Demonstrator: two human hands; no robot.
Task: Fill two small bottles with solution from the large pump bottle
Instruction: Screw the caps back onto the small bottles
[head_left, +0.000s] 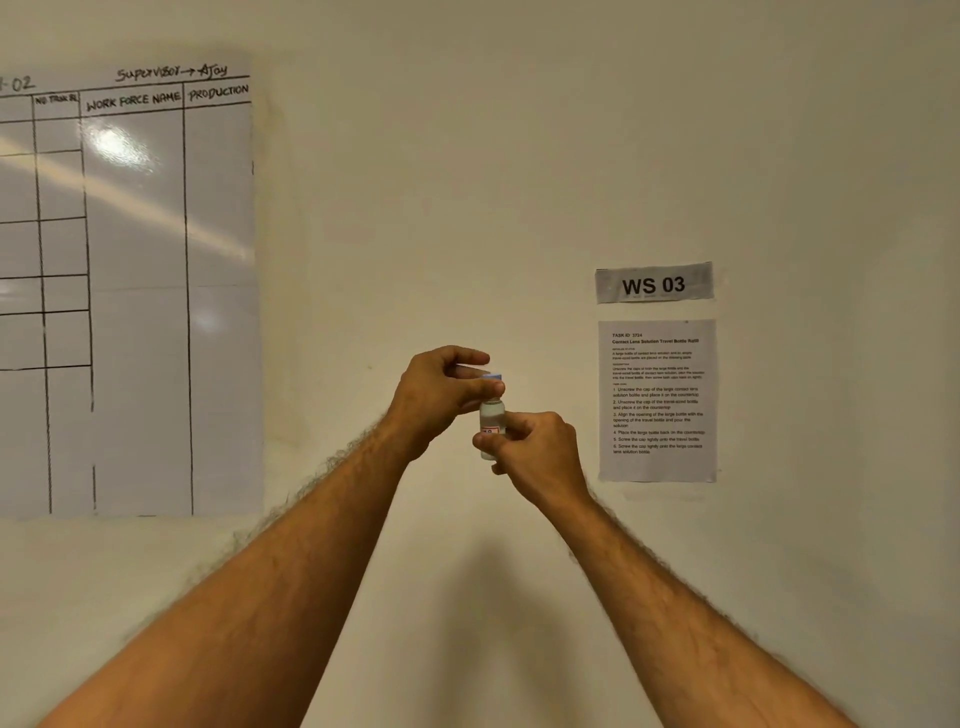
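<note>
Up before wall, clear of any desk: small bottle (491, 422) pinched by right hand (537, 451); blue cap (492, 378) pinched by left hand (445, 391). Capping or uncapping, couldn't tell. Pump bottle, second bottle unseen.

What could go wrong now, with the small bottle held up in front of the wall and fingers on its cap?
1. The small bottle is held in mid-air, with no surface in view beneath it; if the right hand slips, it falls.
2. The left hand only pinches the blue cap at the fingertips, so the cap could drop.
3. Twisting may tilt the bottle and spill any solution inside.
</note>
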